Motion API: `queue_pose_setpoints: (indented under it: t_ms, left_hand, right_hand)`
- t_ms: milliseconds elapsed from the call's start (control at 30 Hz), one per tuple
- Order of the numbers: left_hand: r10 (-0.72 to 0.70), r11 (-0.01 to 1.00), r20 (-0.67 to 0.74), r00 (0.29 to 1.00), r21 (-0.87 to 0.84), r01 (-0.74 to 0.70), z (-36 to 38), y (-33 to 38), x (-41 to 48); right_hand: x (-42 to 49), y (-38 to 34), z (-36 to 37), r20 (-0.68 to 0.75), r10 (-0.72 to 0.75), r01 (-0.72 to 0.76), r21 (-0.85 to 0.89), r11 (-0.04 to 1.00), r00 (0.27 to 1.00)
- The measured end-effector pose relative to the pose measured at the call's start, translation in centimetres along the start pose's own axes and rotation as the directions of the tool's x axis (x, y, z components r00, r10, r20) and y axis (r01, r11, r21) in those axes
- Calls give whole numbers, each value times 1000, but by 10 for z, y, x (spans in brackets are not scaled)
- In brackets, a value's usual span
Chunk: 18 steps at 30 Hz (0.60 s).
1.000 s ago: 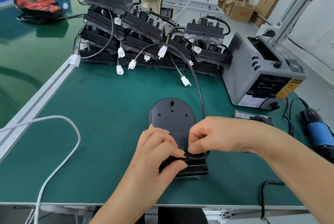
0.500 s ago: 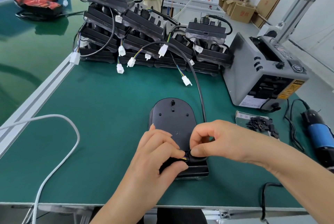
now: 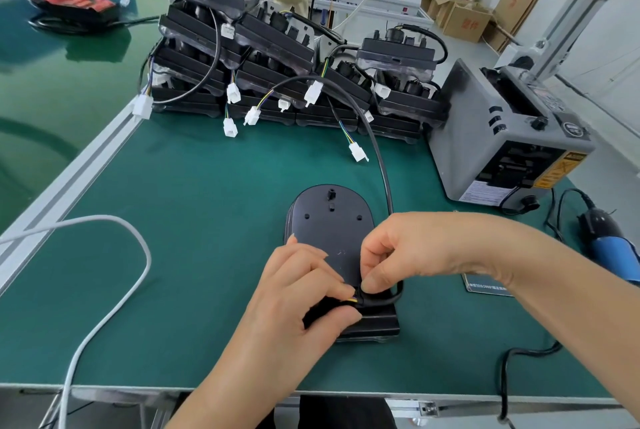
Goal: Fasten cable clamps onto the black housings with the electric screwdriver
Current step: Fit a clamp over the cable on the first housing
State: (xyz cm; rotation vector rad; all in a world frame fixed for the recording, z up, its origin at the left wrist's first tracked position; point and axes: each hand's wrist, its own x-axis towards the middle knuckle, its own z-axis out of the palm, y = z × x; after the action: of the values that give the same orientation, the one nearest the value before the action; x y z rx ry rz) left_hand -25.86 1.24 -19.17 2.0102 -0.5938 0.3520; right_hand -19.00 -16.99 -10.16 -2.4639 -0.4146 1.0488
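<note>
A black housing point(image 3: 329, 224) lies flat on the green mat, its rounded end pointing away from me. A black cable point(image 3: 382, 172) arcs from its near end up toward the stacked housings. My left hand point(image 3: 304, 293) grips the housing's near end, fingers curled over it beside thin coloured wires. My right hand point(image 3: 408, 248) pinches the black cable where it bends at that near end. The electric screwdriver point(image 3: 609, 238), black with a blue grip, lies on the mat at the far right, untouched. No cable clamp can be made out under the fingers.
Several finished black housings point(image 3: 277, 58) with white connectors are stacked at the back. A grey tape dispenser point(image 3: 509, 137) stands at the right. A white cable point(image 3: 114, 276) loops across the left of the mat. A small card point(image 3: 485, 286) lies under my right wrist.
Both hands stay on the housing's near end. My right hand has shifted slightly, bending the cable tighter. The small box of black parts at the right is now hidden behind my right forearm.
</note>
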Motion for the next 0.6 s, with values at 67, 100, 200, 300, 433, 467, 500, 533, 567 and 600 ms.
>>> queue_pose_setpoints:
  t_ms: [67,100,200,300,433,467,500,533,567,600]
  left_hand:
    - [-2,999,7,1000,42,2,0,3,1]
    - [16,997,5,1000,80,-17,0,5,1]
    - [112,970,-13,994,220,-106,6,10,-1]
    - [185,928,-29,982,334,-165,11,12,-5]
    - [242,905,-28,970,367,-215,12,12,-8]
    - [244,908,-38,969,360,-214,12,12,-8]
    - [247,912,-54,968,351,-213,13,12,-8]
    - [251,915,-71,965,344,-213,13,12,-8]
    - [256,916,-83,963,340,-214,14,13,-8]
    - [264,913,-83,961,342,-221,15,12,-8]
  right_hand:
    - [2,-1,-2,24,5,-4,-6,1000,1000]
    - [3,-2,-3,30,6,-5,-9,1000,1000]
    - [4,-3,-3,42,2,-1,-20,1000,999]
    - [3,-2,-2,32,-2,3,-10,1000,999]
    - [2,-1,1,0,-17,17,-5,1000,1000]
    - [2,-2,1,0,-21,21,-11,1000,1000]
    - [2,-2,1,2,-22,22,-24,999,1000]
    - [2,-3,0,6,-20,20,-39,999,1000]
    - [3,-4,0,10,-17,17,-48,999,1000]
    - [3,-4,-1,11,-15,16,-47,999,1000]
